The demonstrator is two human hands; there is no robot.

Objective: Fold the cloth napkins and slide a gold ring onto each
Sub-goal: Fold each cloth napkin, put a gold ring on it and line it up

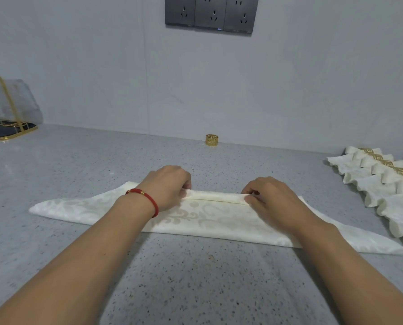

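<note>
Napkin, cream with a pale scroll pattern, lies flat across the middle of a grey speckled table, folded into a long band whose two ends taper to points at the left and right. Along its far edge runs a narrow fold.

Both hands rest on that fold. The left hand, with a red cord bracelet on its wrist, has its fingers curled down over the left part of the fold, and its thumb lies against the cloth edge, pinching it. The right hand sits further right, fingers bent, the thumb and first finger pinching the edge of the fold. Between the two hands the folded strip lies straight and flat on the table.

A single gold ring stands on the table by the wall, well behind the hands and apart from the napkin.

At the right edge, a row of finished napkins lies overlapping, each gathered through a gold ring, running from the back wall toward the viewer. The nearest of them touches or overlaps the right tip of the napkin being folded; which, cannot be told.

At far left stands a gold wire rack with a dark base. Three dark wall sockets sit high on the wall.
</note>
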